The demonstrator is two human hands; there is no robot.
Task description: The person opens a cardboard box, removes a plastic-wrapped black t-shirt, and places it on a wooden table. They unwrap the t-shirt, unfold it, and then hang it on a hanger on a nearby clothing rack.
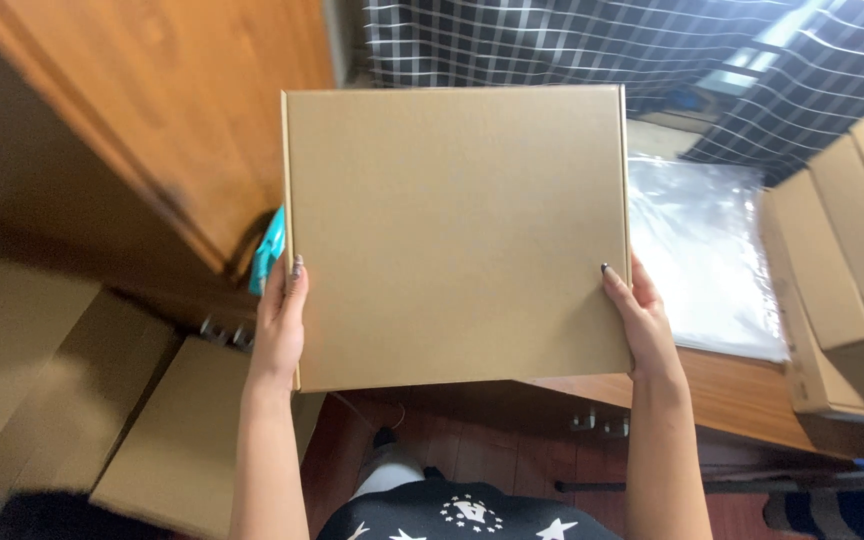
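A flat, closed brown cardboard box [457, 235] fills the middle of the head view, held level in front of me. My left hand [282, 320] grips its left edge near the lower corner, thumb on top. On the opposite side my right hand [637, 320] clasps the right edge the same way. The box hides what lies directly beneath it.
A wooden cabinet [152, 110] stands at left, with a teal object [269, 250] beside it. Cardboard boxes [182, 440] sit on the floor at lower left. A wooden table [732, 390] carries clear plastic sheets [702, 250] and stacked flat boxes [852, 250]. Checked fabric [572, 40] hangs behind.
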